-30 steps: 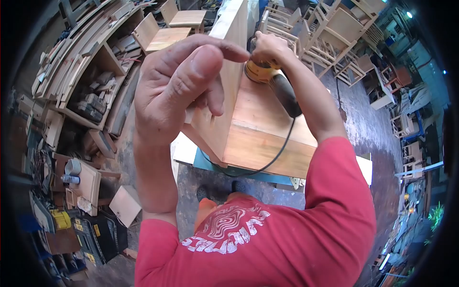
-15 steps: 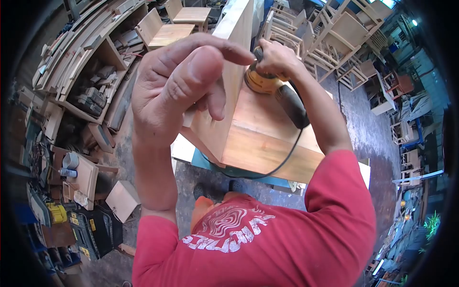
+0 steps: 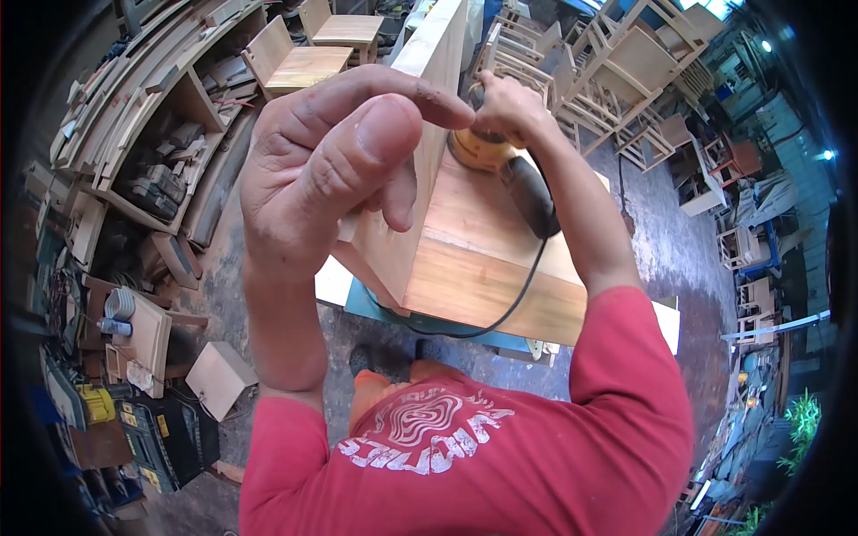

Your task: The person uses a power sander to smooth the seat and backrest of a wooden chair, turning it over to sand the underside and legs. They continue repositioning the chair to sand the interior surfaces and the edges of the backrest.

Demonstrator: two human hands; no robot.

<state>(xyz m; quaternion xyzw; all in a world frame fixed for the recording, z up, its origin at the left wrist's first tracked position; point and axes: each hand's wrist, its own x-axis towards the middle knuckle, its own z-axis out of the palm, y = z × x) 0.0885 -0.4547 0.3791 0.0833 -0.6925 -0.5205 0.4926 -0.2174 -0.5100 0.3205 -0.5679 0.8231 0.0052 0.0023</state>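
My right hand (image 3: 511, 109) is wrapped round the top of a yellow power sander (image 3: 481, 149), which rests on a wide wooden panel (image 3: 492, 281). A dark dust canister (image 3: 531, 196) sticks out from the sander, and a black cord (image 3: 527, 290) runs from it over the panel's near edge. An upright wooden board (image 3: 393, 259) stands along the panel's left side. Close to the camera is my left hand (image 3: 335, 152), raised in front of that board, its fingers curled and apart with nothing visible in them. It hides part of the board.
Wooden chairs (image 3: 308, 67) stand at the back left, beside a shelf (image 3: 112, 183) full of wood offcuts. More chair frames (image 3: 626, 62) are stacked at the back right. A black toolbox (image 3: 170, 438) and a wooden block (image 3: 221, 380) lie on the floor at left.
The whole view has shifted slightly, with the panel and sander a little further left in the picture. My right hand still holds the sander, and my left hand keeps its curled shape.
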